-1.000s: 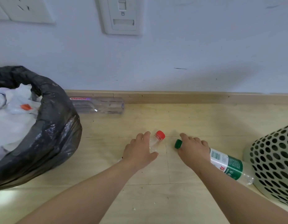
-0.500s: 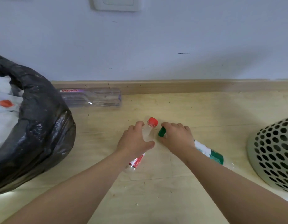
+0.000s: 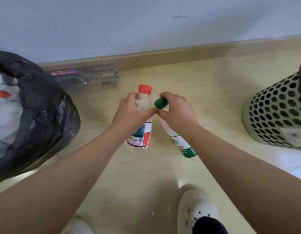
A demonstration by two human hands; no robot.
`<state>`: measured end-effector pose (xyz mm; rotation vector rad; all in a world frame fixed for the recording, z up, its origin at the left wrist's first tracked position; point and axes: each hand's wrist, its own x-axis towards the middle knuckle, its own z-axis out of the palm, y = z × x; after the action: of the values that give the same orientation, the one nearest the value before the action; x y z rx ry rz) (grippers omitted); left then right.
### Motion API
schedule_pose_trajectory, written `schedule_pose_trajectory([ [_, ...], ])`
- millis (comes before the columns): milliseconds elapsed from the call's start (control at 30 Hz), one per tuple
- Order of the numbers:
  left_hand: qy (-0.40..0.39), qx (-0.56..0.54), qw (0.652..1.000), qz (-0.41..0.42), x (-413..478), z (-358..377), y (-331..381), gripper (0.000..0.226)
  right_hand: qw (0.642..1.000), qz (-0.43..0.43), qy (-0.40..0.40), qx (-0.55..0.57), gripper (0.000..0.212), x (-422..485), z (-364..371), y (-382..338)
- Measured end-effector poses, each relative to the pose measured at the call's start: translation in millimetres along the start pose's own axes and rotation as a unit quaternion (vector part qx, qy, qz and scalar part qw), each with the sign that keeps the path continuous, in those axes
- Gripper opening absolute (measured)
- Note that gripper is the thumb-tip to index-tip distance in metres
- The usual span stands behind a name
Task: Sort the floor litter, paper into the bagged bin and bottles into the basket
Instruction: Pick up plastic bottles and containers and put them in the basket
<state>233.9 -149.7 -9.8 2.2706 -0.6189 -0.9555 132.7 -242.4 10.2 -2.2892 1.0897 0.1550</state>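
Note:
My left hand (image 3: 132,112) grips the upper part of a clear bottle with a red cap and red label (image 3: 143,132), lifted off the floor. My right hand (image 3: 176,112) grips the neck of a bottle with a green cap and green-white label (image 3: 183,144), also lifted, its base pointing down toward me. The two hands touch at the thumbs. The bin lined with a black bag (image 3: 41,115) stands at the left, white paper inside it. The pale perforated basket (image 3: 278,112) stands at the right.
A flat clear plastic package with red lettering (image 3: 85,76) lies against the wooden skirting board (image 3: 163,54) behind the bin. My white shoe (image 3: 195,208) is on the pale wooden floor below the hands.
Both bottles lay on the floor with my hands closing on them; now both are lifted and held near upright. The camera has tilted further down, so my shoe shows.

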Motion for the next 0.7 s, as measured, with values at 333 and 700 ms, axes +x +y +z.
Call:
schedule_pose_trajectory([
  [333, -0.103, 0.004, 0.994, -0.026, -121.9, -95.1, 132.2, 0.044, 0.988, 0.112, -0.005, 0.105, 0.04, -121.3, -154.8, -57.5],
  [700, -0.101, 0.063, 0.992, 0.046, -200.3, -140.8, 334.7, 0.028, 0.918, 0.261, 0.12, 0.273, 0.036, -218.0, -348.8, -55.3],
])
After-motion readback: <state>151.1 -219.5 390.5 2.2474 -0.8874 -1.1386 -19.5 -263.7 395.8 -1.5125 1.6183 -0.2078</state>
